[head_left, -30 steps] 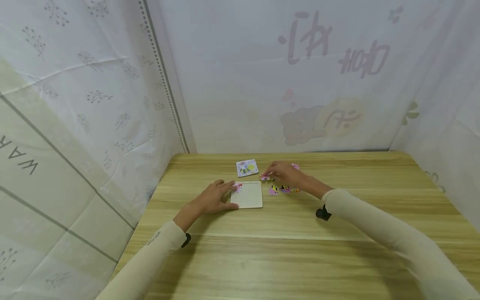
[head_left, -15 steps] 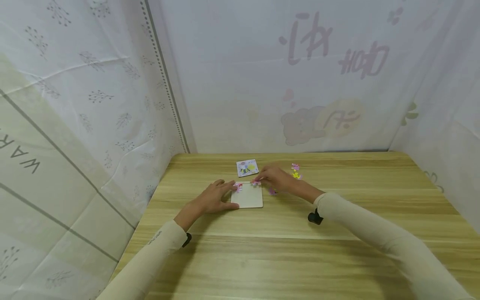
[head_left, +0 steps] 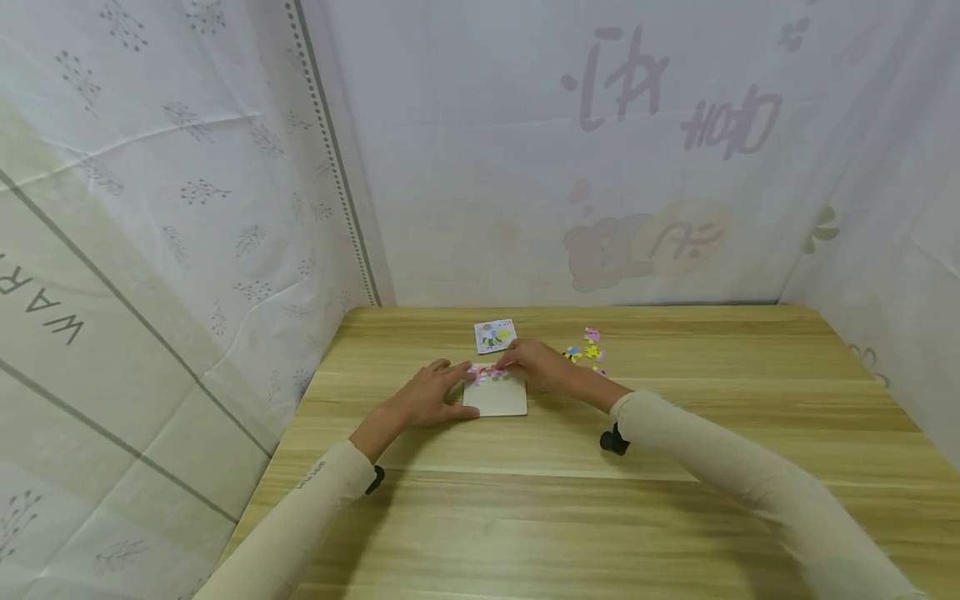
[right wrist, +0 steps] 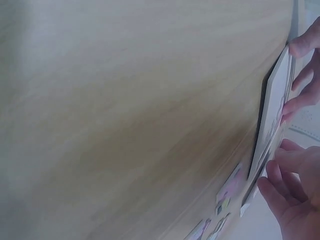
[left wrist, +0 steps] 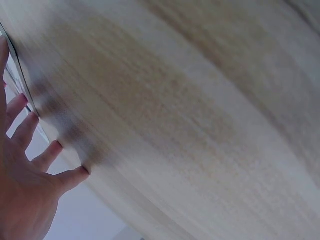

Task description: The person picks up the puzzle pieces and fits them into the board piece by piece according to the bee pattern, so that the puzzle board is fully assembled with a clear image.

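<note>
Held piece: a small pink puzzle piece point(head_left: 495, 374) is pinched in the bent fingers of the right hand point(head_left: 542, 365), at the far part of the pale board point(head_left: 497, 401); whether it lies fully flat cannot be told.
Corner piece: another pink piece point(head_left: 478, 378) is seen in the board's far left corner, just beside the held one.
Left hand point(head_left: 431, 396): the board's left side is touched by spread, fairly straight fingers, the thumb being set at the near left corner.
Change: a second ago the held piece was kept off the board, past its far right corner; half a second ago it was over that corner, and now it has been brought left. The left hand's place is unchanged.
Loose pieces: right of the board, a yellow piece point(head_left: 593, 352), a farther pink one point(head_left: 592, 334) and a blue-and-yellow one point(head_left: 573, 353) are left uncovered by the right hand.
Card point(head_left: 496, 336): a printed bee picture is shown, beyond the board.
Table point(head_left: 480, 517): wood-grained, bordered on the far side by a printed curtain point(head_left: 465, 167).
</note>
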`<state>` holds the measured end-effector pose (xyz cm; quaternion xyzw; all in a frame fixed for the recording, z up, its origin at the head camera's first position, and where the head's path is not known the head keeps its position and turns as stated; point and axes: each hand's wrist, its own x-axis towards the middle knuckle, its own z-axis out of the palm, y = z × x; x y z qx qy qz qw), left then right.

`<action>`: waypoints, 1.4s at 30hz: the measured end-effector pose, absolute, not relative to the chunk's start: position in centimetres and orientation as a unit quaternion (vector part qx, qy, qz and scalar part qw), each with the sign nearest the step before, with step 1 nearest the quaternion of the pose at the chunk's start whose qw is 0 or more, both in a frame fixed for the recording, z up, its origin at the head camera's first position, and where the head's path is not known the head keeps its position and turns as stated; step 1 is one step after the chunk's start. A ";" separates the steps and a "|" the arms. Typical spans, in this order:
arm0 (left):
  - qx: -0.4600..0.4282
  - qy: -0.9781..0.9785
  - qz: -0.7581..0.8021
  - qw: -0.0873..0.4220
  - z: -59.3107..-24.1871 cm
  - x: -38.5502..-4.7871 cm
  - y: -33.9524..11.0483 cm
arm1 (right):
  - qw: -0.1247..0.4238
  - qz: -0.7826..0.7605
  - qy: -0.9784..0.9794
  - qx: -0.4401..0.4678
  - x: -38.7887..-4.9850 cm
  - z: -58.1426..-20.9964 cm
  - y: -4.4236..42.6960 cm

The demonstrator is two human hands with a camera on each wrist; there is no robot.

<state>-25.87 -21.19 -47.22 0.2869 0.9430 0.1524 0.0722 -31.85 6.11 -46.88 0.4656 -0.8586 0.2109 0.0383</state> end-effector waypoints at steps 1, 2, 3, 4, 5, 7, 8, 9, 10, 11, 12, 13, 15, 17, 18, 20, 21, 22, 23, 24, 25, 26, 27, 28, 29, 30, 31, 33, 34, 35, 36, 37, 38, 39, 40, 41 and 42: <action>0.288 0.943 0.154 0.072 -47.2 -25.9 -21.2 | 0.037 0.211 -0.859 0.465 -31.8 -46.8 6.0; 0.288 0.943 0.154 0.072 -47.2 -25.8 -21.2 | 0.037 0.209 -0.859 0.465 -31.7 -46.8 5.8; 0.288 0.943 0.154 0.072 -47.2 -25.8 -21.2 | 0.038 0.208 -0.859 0.466 -31.7 -46.8 5.7; 0.287 0.942 0.155 0.072 -47.2 -25.8 -21.2 | 0.038 0.209 -0.858 0.467 -31.7 -46.8 5.6; 0.288 0.942 0.157 0.072 -47.1 -25.8 -21.1 | 0.036 0.209 -0.858 0.468 -31.6 -46.8 5.5; 0.287 0.942 0.159 0.072 -47.1 -25.7 -21.1 | 0.032 0.211 -0.857 0.468 -31.6 -46.8 5.3; 0.287 0.942 0.159 0.072 -47.1 -25.7 -21.1 | 0.031 0.210 -0.857 0.469 -31.6 -46.8 5.2; 0.287 0.942 0.159 0.072 -47.1 -25.7 -21.1 | 0.029 0.210 -0.857 0.469 -31.6 -46.8 5.2; 0.287 0.942 0.159 0.072 -47.0 -25.7 -21.1 | 0.025 0.211 -0.859 0.466 -31.6 -46.8 5.1; 0.287 0.942 0.159 0.073 -47.1 -25.7 -21.2 | 0.021 0.211 -0.860 0.464 -31.5 -46.8 5.0; 0.287 0.942 0.158 0.072 -47.1 -25.7 -21.2 | 0.018 0.211 -0.861 0.462 -31.5 -46.8 5.0; 0.288 0.942 0.157 0.072 -47.2 -25.7 -21.2 | 0.016 0.211 -0.862 0.460 -31.5 -46.8 4.9; 0.289 0.942 0.156 0.072 -47.2 -25.8 -21.2 | 0.011 0.216 -0.864 0.455 -31.4 -46.8 4.9; 0.289 0.942 0.155 0.072 -47.3 -25.8 -21.2 | 0.008 0.220 -0.864 0.452 -31.2 -46.7 4.8; 0.289 0.942 0.154 0.072 -47.3 -25.8 -21.2 | 0.009 0.222 -0.864 0.451 -31.2 -46.7 4.8; 0.290 0.942 0.154 0.071 -47.2 -25.8 -21.2 | 0.009 0.225 -0.863 0.452 -31.1 -46.6 4.7; 0.290 0.942 0.154 0.070 -47.2 -25.8 -21.1 | 0.010 0.225 -0.862 0.453 -31.1 -46.6 4.7; 0.290 0.942 0.154 0.071 -47.2 -25.7 -21.1 | 0.011 0.226 -0.862 0.454 -31.0 -46.6 4.7; 0.290 0.942 0.153 0.070 -47.1 -25.7 -21.1 | 0.013 0.226 -0.861 0.455 -31.0 -46.6 4.7; 0.290 0.942 0.152 0.070 -47.1 -25.7 -21.1 | 0.016 0.224 -0.861 0.457 -31.0 -46.6 4.7; 0.290 0.942 0.152 0.070 -47.0 -25.6 -21.1 | 0.018 0.219 -0.862 0.458 -31.0 -46.7 4.6; 0.291 0.942 0.151 0.071 -47.0 -25.6 -21.1 | 0.020 0.214 -0.863 0.457 -31.0 -46.7 4.6; 0.291 0.942 0.150 0.070 -47.0 -25.7 -21.2 | 0.021 0.208 -0.866 0.454 -31.0 -46.8 4.5; 0.292 0.942 0.149 0.069 -47.0 -25.7 -21.1 | 0.020 0.202 -0.869 0.451 -30.9 -46.9 4.5; 0.294 0.942 0.148 0.069 -47.0 -25.7 -21.1 | 0.020 0.194 -0.873 0.447 -30.9 -46.9 4.5; 0.295 0.942 0.148 0.068 -47.1 -25.8 -21.1 | 0.020 0.184 -0.877 0.444 -30.9 -47.0 4.4; 0.295 0.942 0.146 0.067 -47.1 -25.8 -21.1 | 0.018 0.177 -0.880 0.440 -30.9 -47.0 4.4; 0.296 0.942 0.144 0.065 -47.2 -25.9 -21.1 | 0.014 0.168 -0.886 0.432 -30.8 -47.1 4.3; 0.296 0.942 0.143 0.065 -47.2 -25.9 -21.1 | 0.014 0.165 -0.888 0.429 -30.8 -47.1 4.3; 0.297 0.942 0.143 0.065 -47.2 -25.9 -21.1 | 0.015 0.161 -0.889 0.428 -30.8 -47.2 4.2; 0.297 0.942 0.143 0.066 -47.2 -25.9 -21.1 | 0.016 0.159 -0.890 0.427 -30.8 -47.2 4.2; 0.297 0.942 0.145 0.065 -47.1 -25.9 -21.0 | 0.015 0.157 -0.891 0.426 -30.8 -47.2 4.2; 0.297 0.941 0.146 0.067 -47.1 -25.8 -21.0 | 0.016 0.156 -0.890 0.428 -30.7 -47.2 4.2; 0.297 0.941 0.148 0.068 -47.0 -25.8 -21.0 | 0.016 0.154 -0.890 0.429 -30.7 -47.1 4.2; 0.297 0.941 0.148 0.069 -46.9 -25.8 -21.0 | 0.015 0.152 -0.889 0.431 -30.7 -47.1 4.2; 0.297 0.941 0.149 0.069 -46.9 -25.8 -21.0 | 0.014 0.153 -0.888 0.433 -30.7 -47.0 4.2; 0.296 0.941 0.149 0.070 -46.8 -25.8 -21.0 | 0.012 0.156 -0.887 0.435 -30.7 -46.9 4.2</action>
